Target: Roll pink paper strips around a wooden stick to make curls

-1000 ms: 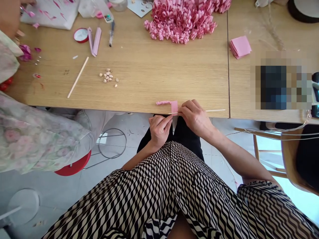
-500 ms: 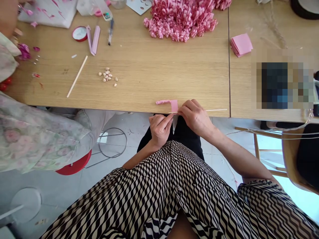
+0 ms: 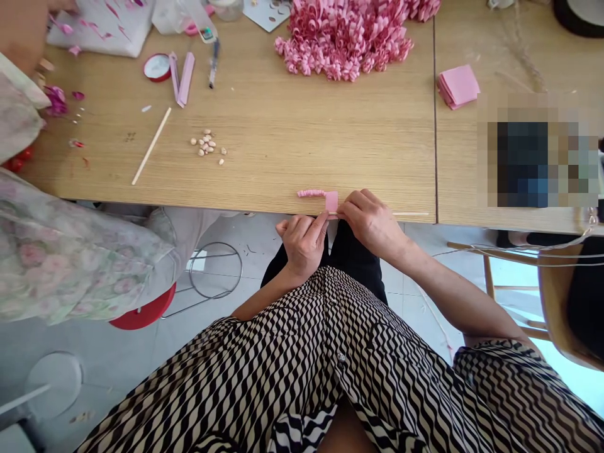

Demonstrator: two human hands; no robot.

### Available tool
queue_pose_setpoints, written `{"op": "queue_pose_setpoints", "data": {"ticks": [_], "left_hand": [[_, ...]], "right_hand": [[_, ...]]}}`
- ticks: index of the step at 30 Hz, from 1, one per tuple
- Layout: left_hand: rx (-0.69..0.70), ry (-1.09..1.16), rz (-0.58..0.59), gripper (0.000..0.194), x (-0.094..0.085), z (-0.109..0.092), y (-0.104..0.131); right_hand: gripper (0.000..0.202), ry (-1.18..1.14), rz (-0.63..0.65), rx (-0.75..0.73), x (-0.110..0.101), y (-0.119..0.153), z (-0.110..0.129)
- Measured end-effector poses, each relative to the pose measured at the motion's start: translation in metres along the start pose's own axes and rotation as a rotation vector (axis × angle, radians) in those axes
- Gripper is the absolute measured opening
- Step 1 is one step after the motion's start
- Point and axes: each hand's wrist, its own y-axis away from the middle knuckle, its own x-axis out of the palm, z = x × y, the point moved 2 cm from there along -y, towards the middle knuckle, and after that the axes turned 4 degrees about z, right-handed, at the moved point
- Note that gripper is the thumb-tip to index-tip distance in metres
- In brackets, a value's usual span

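Observation:
At the table's front edge, my left hand (image 3: 302, 242) and my right hand (image 3: 372, 223) pinch a thin pale stick (image 3: 411, 214) between their fingertips. The stick lies level, its long end sticking out to the right past my right hand. A small pink paper piece (image 3: 331, 201) rests against the stick between the hands. Its flat part meets the stick, and a crimped pink strip (image 3: 310, 193) runs left from its top over the table. Where the paper touches the stick is partly hidden by my fingers.
A heap of curled pink paper (image 3: 346, 41) lies at the back, a pink paper stack (image 3: 458, 86) to its right. Leftward are several small beads (image 3: 206, 145), a loose stick (image 3: 151, 146), a pen (image 3: 214, 64) and red-rimmed tape (image 3: 157, 67). A person's floral sleeve (image 3: 70, 258) is far left.
The view has shifted slightly, moving the table items a little to the right. Both hands keep their pinch on the stick; the fingers of my left hand have moved slightly.

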Motion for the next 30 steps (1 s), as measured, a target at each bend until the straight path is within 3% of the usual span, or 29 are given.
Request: {"op": "queue_pose_setpoints", "data": {"ticks": [8, 14, 18, 20, 25, 30], "left_hand": [[-0.013, -0.02, 0.13, 0.031, -0.003, -0.003, 0.0], [0.016, -0.12, 0.194, 0.04, -0.005, -0.009, -0.013], [0.011, -0.058, 0.264, 0.041, -0.006, -0.004, -0.017], [-0.001, -0.003, 0.245, 0.038, -0.008, 0.002, -0.017], [0.004, 0.006, 0.047, 0.026, -0.014, 0.008, -0.016], [0.046, -0.012, 0.117, 0.023, -0.012, 0.003, -0.016]], "right_hand": [[0.024, -0.093, -0.058, 0.006, 0.003, 0.002, -0.005], [0.026, -0.138, -0.073, -0.013, 0.003, 0.001, -0.006], [0.029, -0.121, -0.068, -0.016, 0.005, -0.001, -0.007], [0.029, -0.11, -0.076, -0.016, 0.006, -0.002, -0.007], [0.029, -0.111, -0.091, -0.023, 0.009, -0.002, -0.007], [0.027, -0.075, -0.091, -0.017, 0.009, -0.001, -0.007]]}}
